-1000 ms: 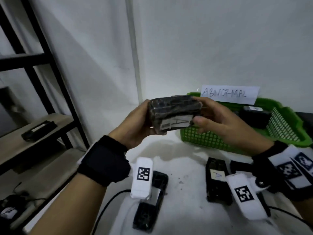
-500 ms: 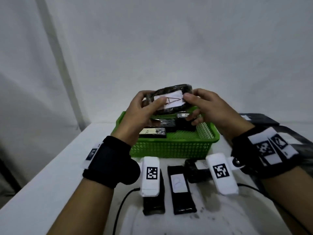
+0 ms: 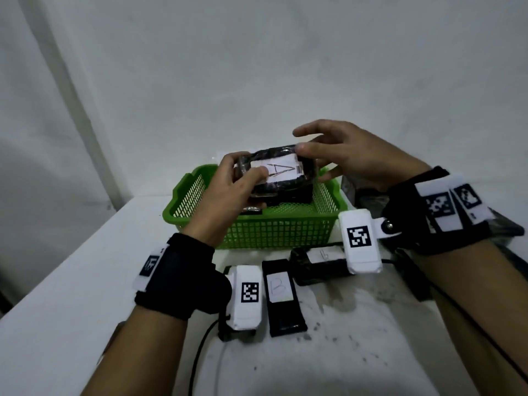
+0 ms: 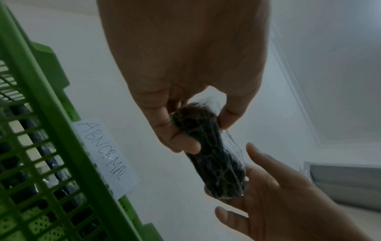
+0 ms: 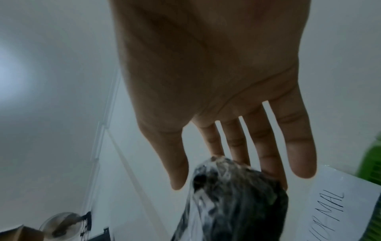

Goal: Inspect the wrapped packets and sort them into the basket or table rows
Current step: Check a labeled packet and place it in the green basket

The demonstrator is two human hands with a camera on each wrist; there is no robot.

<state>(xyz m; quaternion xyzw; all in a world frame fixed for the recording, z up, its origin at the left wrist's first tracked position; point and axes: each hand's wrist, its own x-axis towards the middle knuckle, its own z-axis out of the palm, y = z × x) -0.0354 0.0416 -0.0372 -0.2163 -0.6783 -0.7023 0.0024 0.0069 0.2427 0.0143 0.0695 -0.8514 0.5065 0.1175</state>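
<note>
A black plastic-wrapped packet (image 3: 285, 178) with a white label marked "A" hangs label-up over the green basket (image 3: 271, 230). My left hand (image 3: 243, 172) pinches its left end between thumb and fingers; the left wrist view shows the same grip (image 4: 195, 130) on the packet (image 4: 214, 156). My right hand (image 3: 314, 150) is at the right end with straight, spread fingers, only the thumb and fingertips touching the wrap. The right wrist view shows those straight fingers (image 5: 266, 154) behind the packet's end (image 5: 233, 203). Other dark packets (image 3: 288, 197) lie in the basket.
A paper label reading ABNORMAL (image 4: 107, 156) is fixed to the basket's far rim. On the white table (image 3: 71, 295) in front of the basket lie a packet marked "B" (image 3: 281, 292) and a crosswise packet (image 3: 320, 261). Dark items (image 3: 503, 227) sit at the right. Cables trail toward me.
The view swung from the shelf side to face the basket. The packet turned label-up and came down over the basket. My right hand's fingers straightened off it.
</note>
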